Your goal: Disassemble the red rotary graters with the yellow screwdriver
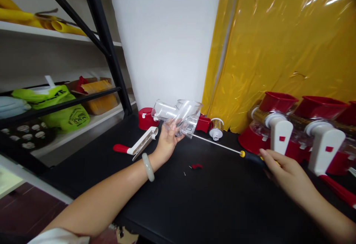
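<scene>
My left hand (169,138) is closed around a clear plastic grater housing (178,114), holding it above the table. In my right hand (286,170) is a long screwdriver (217,142) with a dark and yellow handle. Its shaft points left, and the tip reaches the lower right part of the housing; whether it touches a screw cannot be made out. Below lie a small red part (197,166) and a tiny screw-like piece (184,174). A white crank handle (143,140) with a red grip rests left of my left hand.
Behind the housing stand a red base part (145,119), another red part (203,123) and a grater drum (216,128). Several assembled red and white drum graters (280,125) line the right side. A shelf (69,127) with bags is on the left, beside the black table (222,207).
</scene>
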Action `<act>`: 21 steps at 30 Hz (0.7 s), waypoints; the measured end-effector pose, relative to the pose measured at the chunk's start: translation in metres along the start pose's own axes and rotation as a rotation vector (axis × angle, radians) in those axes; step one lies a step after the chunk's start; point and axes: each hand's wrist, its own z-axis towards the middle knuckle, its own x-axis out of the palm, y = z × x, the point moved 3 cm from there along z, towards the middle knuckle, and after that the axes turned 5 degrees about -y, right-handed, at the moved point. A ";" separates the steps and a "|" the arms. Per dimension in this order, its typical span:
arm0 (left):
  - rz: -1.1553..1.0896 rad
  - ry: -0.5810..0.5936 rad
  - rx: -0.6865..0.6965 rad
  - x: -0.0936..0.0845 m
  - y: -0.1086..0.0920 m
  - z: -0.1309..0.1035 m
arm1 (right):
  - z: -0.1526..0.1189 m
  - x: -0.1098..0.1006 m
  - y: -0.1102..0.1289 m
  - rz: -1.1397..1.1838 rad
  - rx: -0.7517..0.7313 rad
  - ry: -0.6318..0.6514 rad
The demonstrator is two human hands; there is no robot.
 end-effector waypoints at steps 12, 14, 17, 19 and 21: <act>0.012 0.000 0.034 -0.002 0.003 0.001 | -0.002 0.009 -0.016 0.419 -0.030 -0.204; -0.010 -0.002 0.037 0.001 -0.001 0.000 | -0.006 0.006 -0.009 0.330 -0.132 -0.248; -0.018 0.001 -0.021 0.006 -0.006 -0.002 | -0.012 -0.005 0.009 0.160 -0.410 -0.317; -0.022 0.008 -0.135 0.008 -0.007 -0.003 | -0.019 -0.013 0.022 0.111 -0.641 -0.342; -0.031 0.016 -0.265 0.009 -0.005 -0.005 | -0.024 -0.019 0.031 0.074 -0.808 -0.386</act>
